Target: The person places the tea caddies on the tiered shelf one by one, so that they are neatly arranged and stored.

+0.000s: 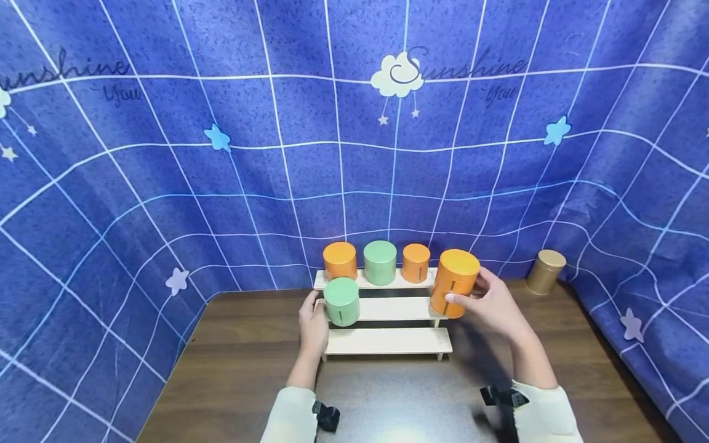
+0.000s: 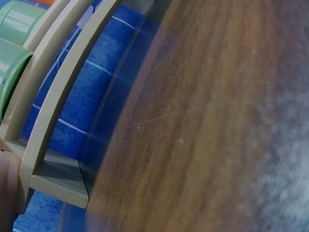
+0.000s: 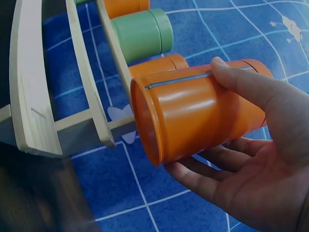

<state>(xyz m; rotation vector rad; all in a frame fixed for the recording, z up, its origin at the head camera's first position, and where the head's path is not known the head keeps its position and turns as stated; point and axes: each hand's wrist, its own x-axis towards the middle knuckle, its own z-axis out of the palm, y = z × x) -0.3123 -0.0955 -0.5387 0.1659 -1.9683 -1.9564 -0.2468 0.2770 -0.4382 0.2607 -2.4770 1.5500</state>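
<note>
My right hand point(image 1: 495, 307) grips a large orange canister point(image 1: 461, 277) with a slot in its side, thumb in front and fingers behind. The canister is at the right end of the middle step of a pale wooden tiered rack point(image 1: 388, 341); whether its base touches is unclear. In the right wrist view, the fingers point(image 3: 212, 181) curl under the orange canister point(image 3: 203, 111). My left hand point(image 1: 314, 323) is at the rack's left end, beside a green canister point(image 1: 341, 303) on the middle step. In the left wrist view, only a sliver of that hand point(image 2: 8, 186) shows against the rack.
On the top step stand an orange canister point(image 1: 340, 261), a green canister point(image 1: 380, 263) and a smaller orange canister point(image 1: 416, 263). A gold canister point(image 1: 545, 272) stands at the back right of the wooden table point(image 1: 249, 363). Blue patterned cloth point(image 1: 354, 166) hangs behind and at both sides.
</note>
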